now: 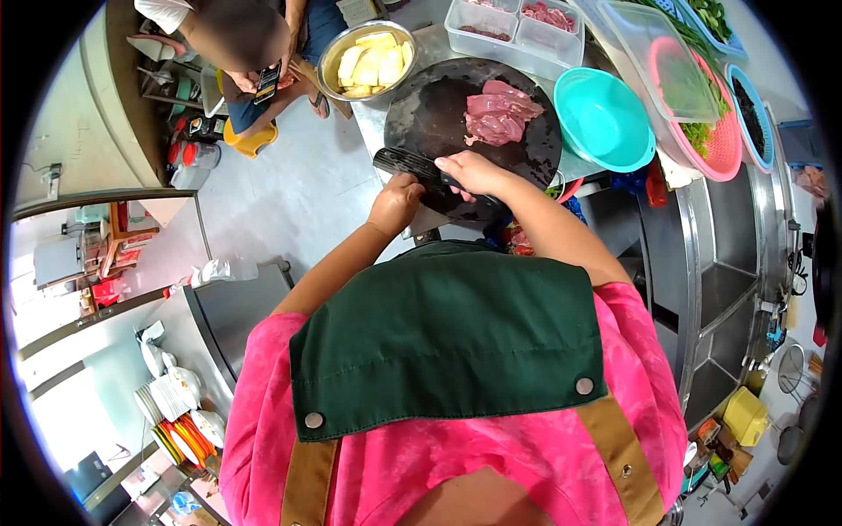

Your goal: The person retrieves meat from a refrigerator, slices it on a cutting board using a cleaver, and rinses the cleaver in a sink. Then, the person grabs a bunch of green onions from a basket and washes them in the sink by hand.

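Observation:
My right hand (pixel 474 174) is closed round the handle of a dark, broad-bladed kitchen knife (pixel 405 161) over the near left part of a round dark chopping board (pixel 421 96). My left hand (pixel 399 203) is at the lower edge of the blade, its fingers curled closed. Whether they hold anything there is hidden. Slices of raw, pinkish-red meat (pixel 502 114) lie in a heap on the board, beyond my right hand and apart from the knife.
Left of the board stands a steel bowl (pixel 326 70) of yellow pieces. To the right are a turquoise basin (pixel 605 118) and a pink basket (pixel 726 158) of greens. A divided plastic container (pixel 517 54) with meat sits behind. A person (pixel 241 39) holding a phone sits at upper left.

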Demonstrator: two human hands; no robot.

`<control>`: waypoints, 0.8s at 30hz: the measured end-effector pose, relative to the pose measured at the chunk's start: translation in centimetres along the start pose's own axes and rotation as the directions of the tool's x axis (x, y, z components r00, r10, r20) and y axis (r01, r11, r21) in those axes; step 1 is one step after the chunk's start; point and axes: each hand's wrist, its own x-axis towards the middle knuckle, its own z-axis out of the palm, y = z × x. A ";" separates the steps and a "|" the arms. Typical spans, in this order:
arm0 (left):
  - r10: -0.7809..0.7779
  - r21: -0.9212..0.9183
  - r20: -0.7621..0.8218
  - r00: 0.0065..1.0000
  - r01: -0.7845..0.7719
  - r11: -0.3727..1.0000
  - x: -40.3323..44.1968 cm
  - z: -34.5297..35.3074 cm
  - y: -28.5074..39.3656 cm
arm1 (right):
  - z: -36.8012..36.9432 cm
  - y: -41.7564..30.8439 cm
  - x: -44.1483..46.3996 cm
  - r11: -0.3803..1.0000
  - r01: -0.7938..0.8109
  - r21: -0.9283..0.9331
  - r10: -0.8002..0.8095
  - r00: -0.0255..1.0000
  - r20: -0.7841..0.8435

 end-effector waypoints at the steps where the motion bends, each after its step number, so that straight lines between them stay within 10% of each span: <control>1: 0.016 -0.016 -0.043 0.999 -0.017 1.000 0.0 0.0 0.1 | -0.4 0.2 -0.4 0.999 -0.022 0.030 0.022 1.000 -0.007; 8: -0.172 -0.194 0.032 0.985 0.175 0.965 1.8 0.6 0.8 | -5.7 -0.2 -7.3 0.962 0.050 0.270 0.013 0.973 -0.229; 10: -0.440 -0.534 0.202 0.875 0.475 0.700 2.7 1.3 0.9 | -6.0 0.2 -8.4 0.961 0.063 0.268 0.011 0.964 -0.267; 12: -0.399 -0.685 0.184 0.898 0.408 0.603 2.8 3.7 -0.8 | -6.1 0.7 -9.5 0.969 0.124 0.212 -0.062 0.959 -0.276; 14: -0.502 -0.860 0.370 0.782 0.492 0.133 4.0 2.7 0.0 | -5.7 1.2 -10.5 0.967 0.139 0.213 -0.072 0.953 -0.295; 16: -0.577 -0.791 0.330 0.748 0.552 0.264 4.4 3.0 -1.5 | -5.3 1.5 -11.9 0.988 0.088 0.125 -0.042 0.943 -0.329; 18: -0.512 -0.309 0.067 0.856 0.506 0.805 4.4 3.7 -2.8 | -5.2 2.4 -13.2 0.993 0.055 0.105 -0.019 0.947 -0.320; 20: -0.494 -0.373 0.262 0.829 0.559 0.741 5.8 2.0 -1.4 | -5.2 3.5 -14.0 0.995 0.045 -0.090 -0.063 0.976 -0.209; 21: -0.446 -0.420 0.444 0.777 0.620 0.662 6.8 0.9 -0.5 | -4.9 4.7 -13.9 0.920 0.255 -0.296 -0.330 0.913 -0.241; 24: -0.360 -0.155 0.327 0.874 0.425 0.892 9.9 -0.9 1.0 | -4.5 3.5 -14.5 0.910 0.135 -0.392 -0.210 0.965 -0.155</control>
